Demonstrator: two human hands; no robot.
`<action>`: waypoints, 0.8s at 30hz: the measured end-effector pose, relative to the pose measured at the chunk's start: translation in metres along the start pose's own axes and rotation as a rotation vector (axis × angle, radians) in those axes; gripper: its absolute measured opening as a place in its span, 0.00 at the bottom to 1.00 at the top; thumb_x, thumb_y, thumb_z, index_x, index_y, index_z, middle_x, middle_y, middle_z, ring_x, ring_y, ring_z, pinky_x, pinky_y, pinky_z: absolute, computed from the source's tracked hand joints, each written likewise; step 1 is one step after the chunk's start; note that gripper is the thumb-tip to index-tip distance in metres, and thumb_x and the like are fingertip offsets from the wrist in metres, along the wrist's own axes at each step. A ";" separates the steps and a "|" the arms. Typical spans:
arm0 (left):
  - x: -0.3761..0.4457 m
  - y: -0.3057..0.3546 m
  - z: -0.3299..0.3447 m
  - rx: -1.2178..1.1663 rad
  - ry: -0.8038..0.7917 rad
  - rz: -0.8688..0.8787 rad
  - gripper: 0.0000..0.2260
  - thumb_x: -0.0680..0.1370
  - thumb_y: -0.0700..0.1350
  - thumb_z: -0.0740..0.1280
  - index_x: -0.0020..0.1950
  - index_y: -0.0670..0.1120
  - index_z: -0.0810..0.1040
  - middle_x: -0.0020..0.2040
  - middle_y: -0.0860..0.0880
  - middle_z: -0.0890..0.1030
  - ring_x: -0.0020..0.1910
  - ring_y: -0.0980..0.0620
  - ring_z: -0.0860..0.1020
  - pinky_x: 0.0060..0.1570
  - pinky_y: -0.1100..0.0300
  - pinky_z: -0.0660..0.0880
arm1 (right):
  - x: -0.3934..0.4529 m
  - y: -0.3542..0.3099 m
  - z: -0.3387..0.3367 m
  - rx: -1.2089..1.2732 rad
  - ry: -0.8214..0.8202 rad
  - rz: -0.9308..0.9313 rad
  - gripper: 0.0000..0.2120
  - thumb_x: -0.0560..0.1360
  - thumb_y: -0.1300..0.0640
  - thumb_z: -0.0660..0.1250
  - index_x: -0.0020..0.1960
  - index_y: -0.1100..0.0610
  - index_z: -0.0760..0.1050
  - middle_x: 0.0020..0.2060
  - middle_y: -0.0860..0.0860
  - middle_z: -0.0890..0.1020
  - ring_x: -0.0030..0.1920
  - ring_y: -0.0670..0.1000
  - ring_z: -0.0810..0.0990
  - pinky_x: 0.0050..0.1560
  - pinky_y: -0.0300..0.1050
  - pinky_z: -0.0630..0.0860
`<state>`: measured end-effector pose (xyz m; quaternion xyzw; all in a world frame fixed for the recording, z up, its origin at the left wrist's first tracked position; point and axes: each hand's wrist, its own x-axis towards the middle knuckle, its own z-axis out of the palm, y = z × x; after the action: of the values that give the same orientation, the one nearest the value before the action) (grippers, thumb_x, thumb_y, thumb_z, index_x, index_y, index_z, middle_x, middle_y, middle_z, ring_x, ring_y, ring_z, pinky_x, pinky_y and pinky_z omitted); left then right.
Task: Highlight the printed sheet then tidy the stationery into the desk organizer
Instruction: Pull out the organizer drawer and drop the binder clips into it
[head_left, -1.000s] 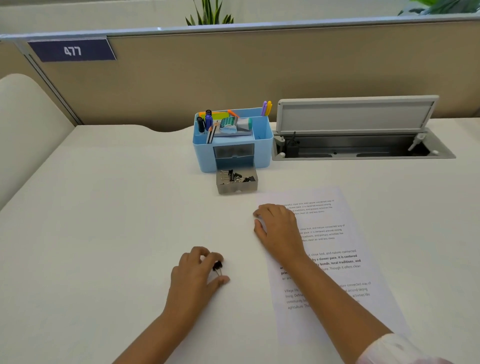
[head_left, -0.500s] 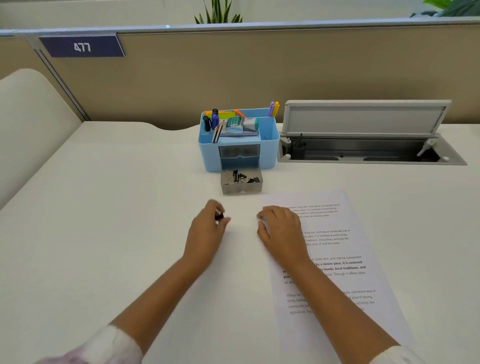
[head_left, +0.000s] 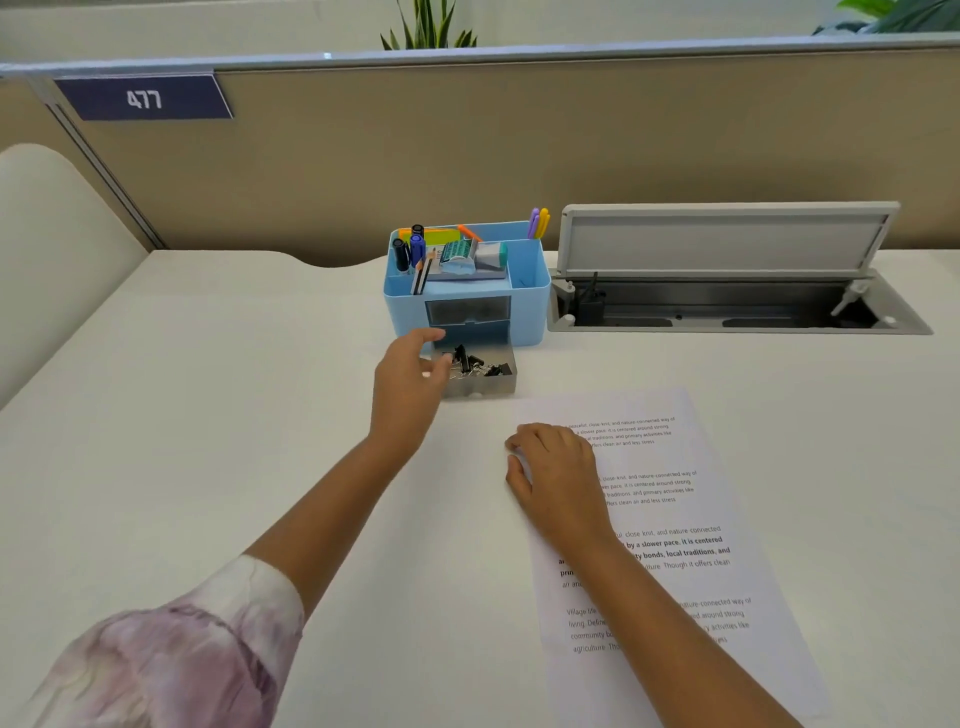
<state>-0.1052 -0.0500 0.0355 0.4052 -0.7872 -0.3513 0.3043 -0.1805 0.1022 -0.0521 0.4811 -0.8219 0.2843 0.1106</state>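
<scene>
The left hand (head_left: 410, 387) has travelled forward from the near part of the surface (head_left: 218, 415), where a second ago it was pinching a small black binder clip, and is now reaching over the left edge of the little grey drawer (head_left: 480, 376) that is sitting pulled out in front of the blue desk organizer (head_left: 524, 306). Its fingers (head_left: 434, 336) are spreading loosely above the drawer; whether the clip is still between them or already lying among the other black clips (head_left: 478, 362) inside, I cannot tell. Either way, this looks like the tidying stage, with the clip being delivered and the drawer not yet pushed back in.

The right hand (head_left: 558, 475) is staying where it was, resting flat with relaxed fingers on the left edge of the printed sheet (head_left: 691, 499). The sheet is lying near the drawer, slightly askew, showing blocks of small print and a few bold lines; no highlighter colour is showing on it from here.
</scene>
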 end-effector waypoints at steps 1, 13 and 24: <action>-0.008 -0.003 0.000 -0.008 0.010 0.055 0.10 0.77 0.42 0.65 0.58 0.45 0.74 0.56 0.47 0.76 0.45 0.56 0.75 0.43 0.71 0.71 | 0.000 0.000 0.000 0.001 -0.001 -0.003 0.07 0.70 0.57 0.62 0.47 0.52 0.75 0.45 0.46 0.79 0.47 0.49 0.74 0.51 0.41 0.64; -0.009 -0.037 0.020 0.247 -0.338 0.201 0.16 0.76 0.48 0.66 0.62 0.46 0.75 0.62 0.48 0.77 0.61 0.49 0.73 0.57 0.63 0.66 | 0.001 -0.001 -0.001 -0.003 0.000 0.010 0.10 0.70 0.55 0.59 0.47 0.52 0.76 0.46 0.46 0.79 0.47 0.49 0.74 0.51 0.42 0.63; 0.036 -0.029 0.023 0.327 -0.329 0.068 0.25 0.77 0.46 0.64 0.72 0.48 0.62 0.72 0.45 0.64 0.70 0.46 0.64 0.67 0.53 0.62 | 0.000 -0.001 -0.002 0.000 0.021 0.009 0.09 0.70 0.54 0.59 0.46 0.51 0.76 0.47 0.46 0.79 0.49 0.47 0.72 0.52 0.41 0.65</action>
<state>-0.1283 -0.0863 0.0058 0.3598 -0.8858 -0.2702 0.1137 -0.1802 0.1031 -0.0499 0.4743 -0.8229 0.2897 0.1182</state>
